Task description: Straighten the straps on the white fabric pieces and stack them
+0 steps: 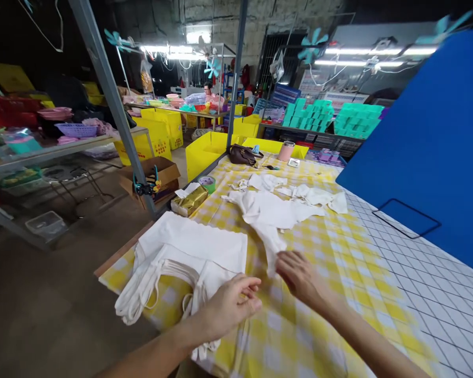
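Nearest to me, my left hand [230, 302] rests on the corner of the folded stack of cream cloth bags [189, 257], fingers half curled, grip released, nothing clasped. My right hand [301, 275] lies palm down with fingers spread, grip released, fingertips touching the near end of a loose cream cloth piece [270, 215].

That loose cloth piece lies crumpled on the tabletop [339, 273]. Its long axis runs from my right hand away toward the far middle of the tabletop, its narrow end pointing at me. The folded stack sits at the near left corner, with its strap loops trailing over the left edge.

The tabletop carries a yellow-and-white checked cover; to the right this gives way to a white grid-lined surface. A blue board [429, 152] stands over the right side.

Further out lie a gold-wrapped packet [189, 200], a tape roll [207, 182], more cream cloth [315, 195], a brown purse [242, 155] and a pink cup [286, 151].

Beyond are yellow bins [205, 149], metal racks, stacked teal boxes [331, 116] and strip lights. A person sits at a far bench, too small to make out. My forearms are cut off by the lower frame edge.
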`<state>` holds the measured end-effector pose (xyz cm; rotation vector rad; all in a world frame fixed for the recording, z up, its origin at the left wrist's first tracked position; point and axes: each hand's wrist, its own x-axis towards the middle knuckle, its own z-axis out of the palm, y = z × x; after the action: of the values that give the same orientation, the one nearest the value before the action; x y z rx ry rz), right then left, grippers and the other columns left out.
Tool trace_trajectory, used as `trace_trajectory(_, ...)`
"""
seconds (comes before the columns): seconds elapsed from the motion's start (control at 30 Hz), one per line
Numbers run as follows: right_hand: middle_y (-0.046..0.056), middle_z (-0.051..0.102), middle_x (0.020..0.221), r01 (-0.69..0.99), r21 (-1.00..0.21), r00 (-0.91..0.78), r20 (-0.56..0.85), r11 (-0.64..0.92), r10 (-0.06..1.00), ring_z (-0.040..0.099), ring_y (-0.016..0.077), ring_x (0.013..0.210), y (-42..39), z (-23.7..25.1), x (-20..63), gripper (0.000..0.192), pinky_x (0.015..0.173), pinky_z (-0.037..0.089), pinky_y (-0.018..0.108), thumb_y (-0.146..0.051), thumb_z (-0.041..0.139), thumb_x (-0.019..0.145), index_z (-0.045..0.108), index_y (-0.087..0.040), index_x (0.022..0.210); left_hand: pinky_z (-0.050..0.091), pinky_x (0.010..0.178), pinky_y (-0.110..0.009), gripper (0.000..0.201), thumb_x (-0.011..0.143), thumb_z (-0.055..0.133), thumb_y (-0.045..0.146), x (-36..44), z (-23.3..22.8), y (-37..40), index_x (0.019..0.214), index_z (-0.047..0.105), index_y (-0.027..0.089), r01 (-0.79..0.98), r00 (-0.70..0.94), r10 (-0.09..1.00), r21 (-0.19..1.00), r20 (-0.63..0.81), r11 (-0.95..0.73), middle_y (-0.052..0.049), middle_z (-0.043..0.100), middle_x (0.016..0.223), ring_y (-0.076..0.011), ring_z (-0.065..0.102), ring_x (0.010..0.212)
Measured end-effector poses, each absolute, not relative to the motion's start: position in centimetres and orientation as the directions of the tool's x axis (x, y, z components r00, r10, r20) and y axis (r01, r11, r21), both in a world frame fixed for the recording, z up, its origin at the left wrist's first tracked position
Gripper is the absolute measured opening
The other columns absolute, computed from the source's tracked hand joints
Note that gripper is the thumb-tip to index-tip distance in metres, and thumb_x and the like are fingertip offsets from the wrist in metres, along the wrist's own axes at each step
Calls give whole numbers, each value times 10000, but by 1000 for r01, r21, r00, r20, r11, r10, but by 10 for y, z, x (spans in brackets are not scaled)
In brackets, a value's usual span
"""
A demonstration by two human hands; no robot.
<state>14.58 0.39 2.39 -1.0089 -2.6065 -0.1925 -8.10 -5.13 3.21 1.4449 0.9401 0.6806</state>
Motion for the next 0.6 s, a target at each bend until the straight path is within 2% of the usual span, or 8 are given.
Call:
trace_trajectory(0.07, 38, 564, 689, 630, -48, -725, 320, 775, 609, 477, 171, 717, -46, 26, 146, 247, 692, 320, 310, -117, 354, 893, 514, -176, 713, 432, 824, -284, 506, 755, 591, 389, -62, 19, -62, 1181, 503, 130, -27, 500, 837, 962, -223, 272, -101, 540, 1123, -160, 555, 927)
trace_trajectory(0.17, 25, 570, 726, 589, -165, -758, 227, 791, 612, 455, 162, 715, -107, 31, 142, 241, 690, 305, 310, -89, 341, 886, 538, -193, 793, 449, 743, -262, 528, 712, 634, 441, -40, 6, -80, 1115, 529, 115, -209, 570, 746, 817, -345, 538, -83, 601, 969, -133, 581, 802)
trace_trajectory(0.27, 12, 584, 766, 569, -279, -774, 137, 774, 618, 463, 150, 729, -148, 36, 136, 208, 699, 315, 304, -125, 374, 892, 545, -210, 809, 450, 617, -235, 489, 673, 669, 436, -26, -1, -95, 1023, 550, 117, -213, 604, 670, 724, -431, 657, -58, 620, 823, -111, 574, 660)
trace_trajectory(0.37, 1, 587, 767, 556, -403, -778, 54, 727, 626, 485, 142, 748, -168, 40, 137, 188, 716, 337, 297, -248, 448, 893, 533, -206, 731, 438, 533, -234, 469, 642, 690, 401, -17, -6, -104, 989, 543, 121, -154, 545, 640, 687, -541, 711, -39, 610, 765, -110, 555, 587)
trace_trajectory(0.43, 6, 591, 791, 571, -516, -736, 24, 639, 677, 511, 144, 776, -168, 38, 143, 205, 740, 363, 296, -318, 459, 890, 550, -212, 741, 437, 515, -238, 443, 609, 707, 364, -13, -8, -108, 940, 554, 113, -129, 503, 639, 680, -582, 721, -33, 600, 746, -111, 546, 569)
trace_trajectory(0.5, 33, 593, 849, 656, -584, -576, 22, 478, 817, 536, 155, 796, -158, 31, 154, 228, 730, 391, 297, -339, 410, 904, 575, -214, 809, 438, 514, -237, 420, 584, 715, 345, -9, -9, -112, 897, 563, 110, -121, 475, 646, 683, -597, 720, -27, 591, 734, -104, 535, 559)
trace_trajectory(0.57, 68, 586, 915, 799, -552, -275, 12, 236, 961, 550, 173, 781, -144, 19, 165, 239, 681, 407, 305, -329, 373, 901, 575, -202, 884, 435, 513, -229, 408, 579, 715, 348, -8, -9, -115, 880, 558, 121, -117, 460, 652, 686, -603, 718, -15, 583, 725, -93, 522, 549)
trace_trajectory(0.6, 80, 581, 927, 854, -508, -130, 0, 111, 992, 552, 183, 763, -137, 12, 170, 230, 656, 406, 310, -336, 387, 885, 568, -195, 898, 435, 516, -224, 403, 587, 710, 355, -9, -8, -116, 881, 552, 129, -111, 459, 653, 691, -602, 715, -11, 582, 727, -89, 521, 551)
